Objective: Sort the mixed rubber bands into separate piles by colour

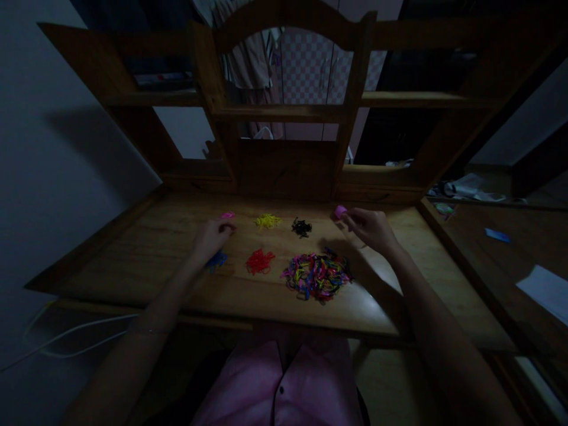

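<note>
Pink garment (248, 384): yours.
Mixed bands (317, 275): probably light, springy; pinch single loops.
Left hand (210, 238): fingers curled, hold unclear.
Right hand (371, 228): likewise, by purple object (340, 211).

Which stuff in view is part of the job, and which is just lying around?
Likely part of it:
- mixed pile
- yellow pile, black pile, red pile
- blue pile and pink pile, by the left hand
- pink object at the right hand's fingertips

Likely just lying around:
- white paper
- blue packet
- white cable
- hanging clothes
</note>
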Demonstrator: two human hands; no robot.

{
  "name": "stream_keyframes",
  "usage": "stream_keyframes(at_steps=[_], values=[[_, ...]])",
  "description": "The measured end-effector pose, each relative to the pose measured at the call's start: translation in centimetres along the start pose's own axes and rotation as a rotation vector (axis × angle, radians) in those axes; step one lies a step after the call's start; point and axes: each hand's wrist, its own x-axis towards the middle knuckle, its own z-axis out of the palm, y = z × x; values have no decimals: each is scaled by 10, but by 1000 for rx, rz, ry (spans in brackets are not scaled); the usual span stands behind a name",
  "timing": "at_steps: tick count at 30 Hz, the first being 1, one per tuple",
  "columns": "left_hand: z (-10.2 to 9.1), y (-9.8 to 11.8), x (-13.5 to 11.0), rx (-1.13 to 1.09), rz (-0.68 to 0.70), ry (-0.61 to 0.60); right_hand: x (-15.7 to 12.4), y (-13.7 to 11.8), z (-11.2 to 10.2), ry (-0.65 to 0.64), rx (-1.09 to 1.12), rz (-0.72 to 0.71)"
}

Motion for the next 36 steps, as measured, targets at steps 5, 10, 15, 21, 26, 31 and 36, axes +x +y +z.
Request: stream_keyframes(at_steps=[5, 10, 15, 21, 26, 31, 36], values=[[3, 11, 10, 14, 34, -18, -5, -4, 4, 0, -58, 4], [-5, 86, -16, -109, 164, -146, -7, -18, -1, -76, 318, 139], [-2, 170, -67, -302, 419, -431, -6, -24, -2, -195, 575, 232], [27, 187, -83, -267, 455, -418, -8, -21, 5, -253, 666, 260], [49, 194, -82, -232, 482, -374, -9, -21, 6, -251, 647, 243], [57, 194, -77, -285, 426, -367, -8, -20, 9, -252, 620, 254], [52, 187, -74, -349, 381, -372, -8, -19, 10, -255, 617, 258]])
